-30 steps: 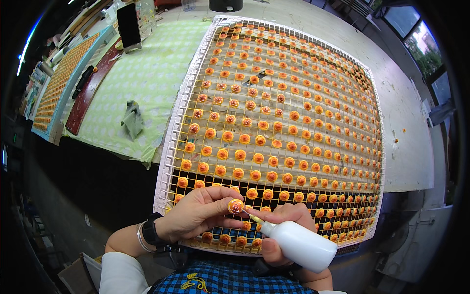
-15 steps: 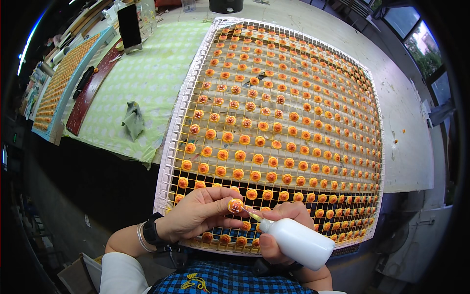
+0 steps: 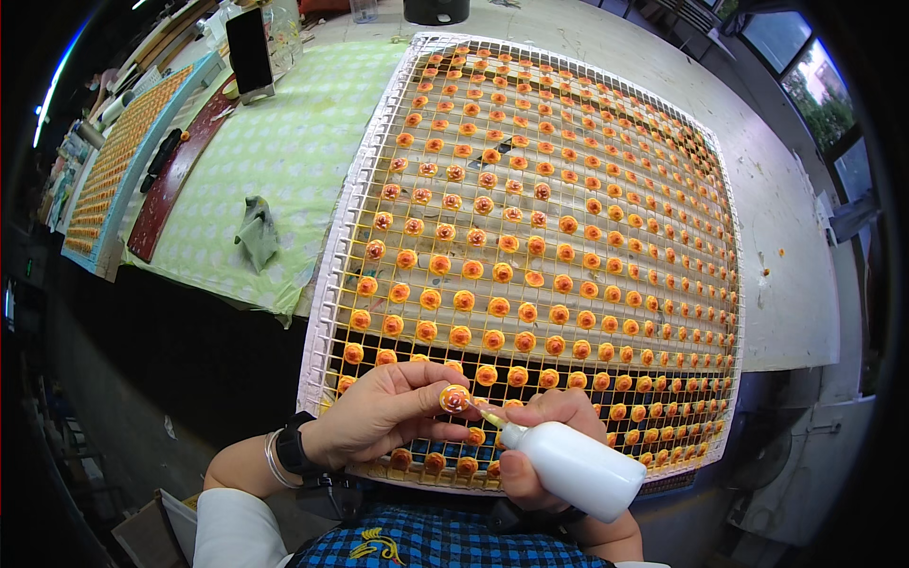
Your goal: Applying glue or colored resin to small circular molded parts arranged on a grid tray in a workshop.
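Head view of two bare hands working at the near edge of a large wire grid rack (image 3: pixel 333 275). The rack, white-framed with yellow mesh, carries many rows of small orange-and-yellow pieces (image 3: pixel 525 312), one to a cell, and rests on a pale work table (image 3: pixel 791 237).

Left hand (image 3: pixel 383 417): forearm enters from the lower left below the rack's near edge, wrist banded by a dark watch and thin bracelets. The fingers curl inward, and the thumb and fingertips are pinched closed on one small orange piece (image 3: pixel 454 399), lifted just above the rack's nearest rows with its face turned up.

Right hand (image 3: pixel 540 445): comes from the lower edge, just right of the left hand, over the rack's near edge. Its fingers are wrapped closed around a white squeeze bottle (image 3: pixel 582 470), which lies tilted with its body toward the lower right and its thin nozzle pointing up-left. The nozzle tip reaches the held piece; whether it touches cannot be told.

Left of the rack: a green patterned mat (image 3: pixel 284 161) bearing a crumpled green cloth (image 3: pixel 256 232). Farther left of the rack, a second tray (image 3: pixel 118 161) of orange pieces.
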`<state>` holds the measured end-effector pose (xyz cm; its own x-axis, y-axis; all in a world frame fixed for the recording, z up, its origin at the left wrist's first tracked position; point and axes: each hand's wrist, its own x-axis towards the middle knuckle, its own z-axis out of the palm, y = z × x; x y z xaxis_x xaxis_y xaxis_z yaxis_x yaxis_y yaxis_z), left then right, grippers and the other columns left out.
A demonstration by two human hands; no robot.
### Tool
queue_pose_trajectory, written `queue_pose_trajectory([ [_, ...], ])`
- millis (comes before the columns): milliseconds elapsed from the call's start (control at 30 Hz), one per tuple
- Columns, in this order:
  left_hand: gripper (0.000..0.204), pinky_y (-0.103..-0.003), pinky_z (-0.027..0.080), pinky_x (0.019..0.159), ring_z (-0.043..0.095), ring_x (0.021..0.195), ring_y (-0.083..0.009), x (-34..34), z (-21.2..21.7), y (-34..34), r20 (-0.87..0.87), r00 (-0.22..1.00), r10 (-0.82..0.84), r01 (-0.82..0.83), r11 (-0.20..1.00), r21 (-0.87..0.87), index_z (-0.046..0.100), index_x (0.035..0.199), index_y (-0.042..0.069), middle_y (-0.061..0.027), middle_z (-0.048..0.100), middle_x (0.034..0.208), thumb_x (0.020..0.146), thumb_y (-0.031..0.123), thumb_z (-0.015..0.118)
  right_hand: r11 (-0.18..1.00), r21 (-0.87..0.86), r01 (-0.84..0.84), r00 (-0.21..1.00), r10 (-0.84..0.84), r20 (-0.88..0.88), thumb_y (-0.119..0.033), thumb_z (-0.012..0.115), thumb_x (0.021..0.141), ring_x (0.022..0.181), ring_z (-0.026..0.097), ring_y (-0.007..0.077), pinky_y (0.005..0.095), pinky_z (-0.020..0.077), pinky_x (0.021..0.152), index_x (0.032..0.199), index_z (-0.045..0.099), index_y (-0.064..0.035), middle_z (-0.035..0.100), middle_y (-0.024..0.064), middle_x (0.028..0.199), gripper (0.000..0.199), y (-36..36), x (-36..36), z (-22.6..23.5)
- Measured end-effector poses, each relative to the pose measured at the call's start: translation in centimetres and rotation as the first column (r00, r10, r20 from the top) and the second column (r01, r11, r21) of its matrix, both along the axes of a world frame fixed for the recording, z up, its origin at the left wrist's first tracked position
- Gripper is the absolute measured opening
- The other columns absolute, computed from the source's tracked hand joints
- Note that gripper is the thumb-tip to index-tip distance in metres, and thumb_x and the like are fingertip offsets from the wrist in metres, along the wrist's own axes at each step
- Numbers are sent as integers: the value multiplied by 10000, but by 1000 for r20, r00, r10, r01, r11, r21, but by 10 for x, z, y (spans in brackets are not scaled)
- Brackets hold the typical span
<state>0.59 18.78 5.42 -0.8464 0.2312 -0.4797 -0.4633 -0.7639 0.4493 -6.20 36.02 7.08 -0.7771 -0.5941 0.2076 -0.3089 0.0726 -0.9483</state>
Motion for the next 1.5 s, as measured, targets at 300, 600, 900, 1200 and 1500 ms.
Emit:
queue_pose_trajectory([
  [300, 194, -268, 486, 755, 534, 903, -164, 0, 1, 0, 16, 1000, 8, -9, 1000, 11, 475, 992, 32, -86, 538, 942, 829, 135, 456, 999, 7, -33, 993, 32, 109, -205, 686, 587, 514, 489, 114, 206, 375, 470, 826, 527, -48, 479, 17, 609, 327, 0, 1, 5],
  [600, 212, -297, 486, 743, 530, 912, -188, 10, 11, -4, 25, 999, 37, -34, 995, -91, 460, 1020, 36, -82, 536, 927, 836, 141, 442, 947, -271, 170, 946, -80, 313, -485, 624, 627, 516, 496, 89, 372, 497, 683, 850, 387, -43, 436, 13, 546, 549, 11, 10, 37],
  [900, 190, -305, 491, 692, 541, 889, -207, 26, 35, -21, 16, 985, 171, -162, 954, -253, 465, 987, 10, -93, 546, 876, 831, 118, 451, 791, -484, 375, 926, -301, 227, -422, 537, 720, 388, 368, 55, 213, 460, 366, 798, 358, -26, 348, 6, 490, 442, 42, -12, 24],
  [1200, 231, -198, 468, 616, 562, 791, -151, -36, 100, -69, -158, 972, 173, -234, 660, -714, 478, 985, 3, -85, 560, 871, 797, 134, 512, 674, -626, 392, 918, -329, 221, -333, 434, 816, 377, 327, 36, 184, 407, 367, 844, 377, -22, 338, 6, 519, 317, 106, -40, 26],
  [1500, 260, -232, 472, 766, 549, 884, -191, -164, 69, -52, -155, 977, -146, 14, 771, -637, 426, 1052, -38, -165, 528, 955, 837, 108, 433, 599, -627, 498, 850, -480, 217, -349, 416, 822, 371, 312, 28, 159, 367, 353, 847, 378, -29, 354, 4, 538, 323, 146, -54, 16],
])
